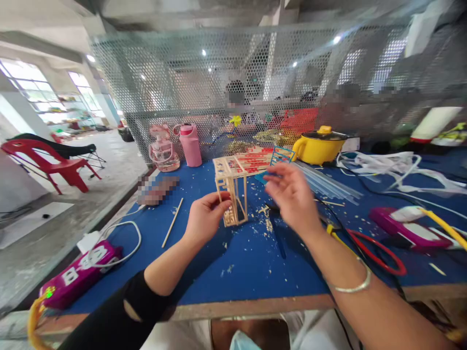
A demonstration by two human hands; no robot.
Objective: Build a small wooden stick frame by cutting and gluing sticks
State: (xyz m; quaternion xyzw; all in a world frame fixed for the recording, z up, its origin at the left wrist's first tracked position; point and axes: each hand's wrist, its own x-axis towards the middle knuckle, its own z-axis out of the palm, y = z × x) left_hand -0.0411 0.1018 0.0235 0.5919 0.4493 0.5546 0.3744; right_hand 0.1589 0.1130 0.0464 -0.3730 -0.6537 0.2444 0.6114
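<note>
Black sleeve on the left arm comes nearest, reaching over the near edge of the blue-topped bench. At the bench's near left corner lies a purple power strip, a white cable looped beside it. By the far left corner stand a clear pink bottle and a solid pink bottle. Between the left edge and the left hand, a bare stick lies slantwise. That hand pinches the left side of a pale wooden frame, upright around mid-bench; whether its base touches the top cannot be told. Behind it, red-marked sticks spread toward the far edge. The right hand hovers just right of the frame, apart from it, fingers loosely curled and parted. Beyond, a yellow pot stands near the far edge, clear rods in front. Toward the right edge lie a red handle and another purple power strip, with white cables behind.
</note>
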